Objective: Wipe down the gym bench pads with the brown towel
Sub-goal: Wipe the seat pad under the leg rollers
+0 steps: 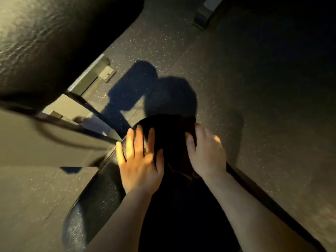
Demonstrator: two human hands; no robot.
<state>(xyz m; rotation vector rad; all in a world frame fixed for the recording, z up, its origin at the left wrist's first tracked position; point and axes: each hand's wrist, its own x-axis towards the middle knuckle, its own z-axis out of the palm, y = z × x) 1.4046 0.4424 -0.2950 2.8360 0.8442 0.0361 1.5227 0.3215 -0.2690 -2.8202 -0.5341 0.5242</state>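
Towel: brown towel [188, 124] lies bunched over the far end of the lower pad, under and just ahead of the right hand; it sits deep in shadow, so only a reddish-brown fold shows near the fingertips and another by the wrist.
Seat pad: black bench pad [101, 193] runs from the bottom of the view up to the hands; its pebbled skin catches light along the left edge, the middle is too dark to read.
Left hand: left hand [140, 160] rests flat on the pad with fingers straight and spread, holding nothing, seemingly bracing.
Right hand: right hand [207, 151] has its fingers curled down onto the towel, thumb tucked at the cloth's near side, gripping it against the pad's end.
Step in hand: by my reading, the wipe of the lower pad is at its far end, towel pressed at the rounded tip; how much of the pad is already clean cannot be told in this light.
Frame: metal bench frame [87, 77] and a foot plate show between the two pads, left of the hands.
Back pad: second, larger back pad [60, 42] fills the upper left, well apart from the towel, nothing touching it.
Floor: speckled rubber floor [254, 88] lies beyond, crossed by hard shadows.
Next move: likely a drawn stroke toward the body or round the pad's edge, keeping the cloth flat under the palm so it does not slip off the tip; then a reach across the frame to the back pad.
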